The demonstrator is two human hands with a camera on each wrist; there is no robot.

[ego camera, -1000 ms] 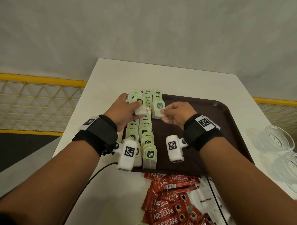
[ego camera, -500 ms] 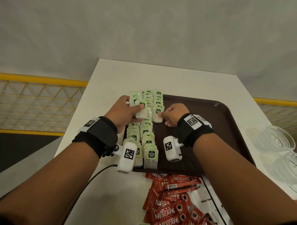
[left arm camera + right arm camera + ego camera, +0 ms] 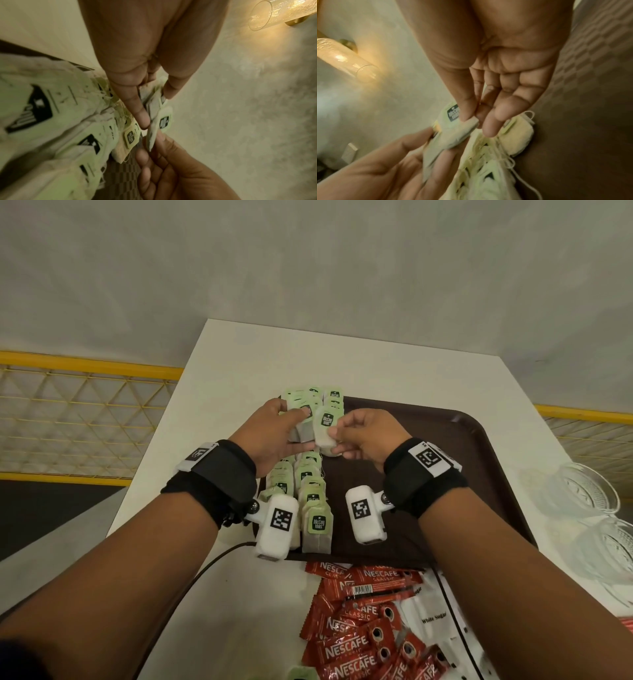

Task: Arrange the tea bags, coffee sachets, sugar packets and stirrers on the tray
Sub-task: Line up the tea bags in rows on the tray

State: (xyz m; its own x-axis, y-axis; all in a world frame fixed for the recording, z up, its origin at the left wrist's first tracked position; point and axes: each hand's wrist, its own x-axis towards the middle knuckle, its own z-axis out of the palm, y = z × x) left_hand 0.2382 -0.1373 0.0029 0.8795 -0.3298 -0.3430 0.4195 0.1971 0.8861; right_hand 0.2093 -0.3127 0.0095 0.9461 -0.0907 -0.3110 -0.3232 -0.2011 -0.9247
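Green-tagged tea bags [image 3: 317, 522] lie in rows along the left side of the brown tray [image 3: 445, 474]. My left hand [image 3: 301, 433] hovers over the far rows and grips a small stack of tea bags [image 3: 303, 426], which the right wrist view also catches [image 3: 433, 152]. Beside it, my right hand [image 3: 334, 441] pinches a single tea bag [image 3: 325, 429] between thumb and forefinger, its edge against the stack [image 3: 453, 129]. Red coffee sachets [image 3: 356, 642] and white sugar packets [image 3: 433, 618] lie on the table in front of the tray. No stirrers show clearly.
Clear glass bowls [image 3: 582, 498] stand on the table to the right of the tray. The white table [image 3: 239, 364] ends at a yellow mesh railing [image 3: 85, 412] on the left. A black cable [image 3: 205, 570] runs from my left wrist.
My right hand has risen from the third row on the tray and moved left to the stack in my left hand, where it now pinches one bag. The left hand has hardly moved.
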